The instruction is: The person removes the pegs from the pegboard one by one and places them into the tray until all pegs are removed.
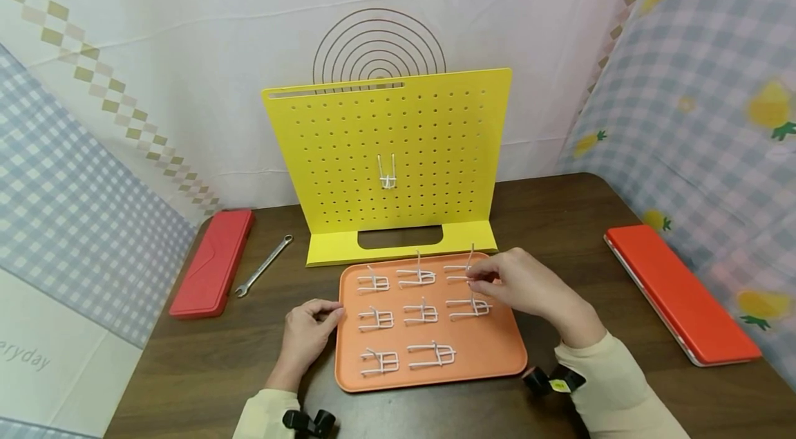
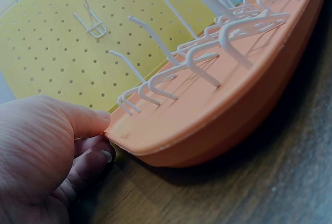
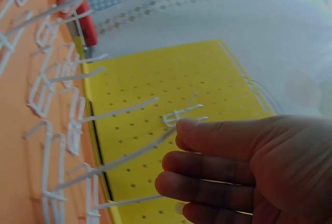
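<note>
On an orange tray (image 1: pixel 429 328) lie several white wire pegboard hooks (image 1: pixel 421 312), most with one prong standing up. My left hand (image 1: pixel 311 328) pinches the tray's left rim, thumb on top and fingers curled below, as the left wrist view shows. My right hand (image 1: pixel 522 283) is over the tray's far right corner. Its thumb and forefinger pinch the upright prong of a white hook (image 1: pixel 470 305) near the tip. They partly hide another hook (image 1: pixel 457 269) behind. A single hook (image 1: pixel 387 176) hangs on the yellow pegboard (image 1: pixel 336 169).
The pegboard stands upright behind the tray, its base close to the tray's far edge. Left of it are a combination wrench (image 1: pixel 264 266) and a red case (image 1: pixel 213 265). A longer red-orange case (image 1: pixel 680 294) lies at the right. Patterned cloth walls (image 1: pixel 186 24) surround the table.
</note>
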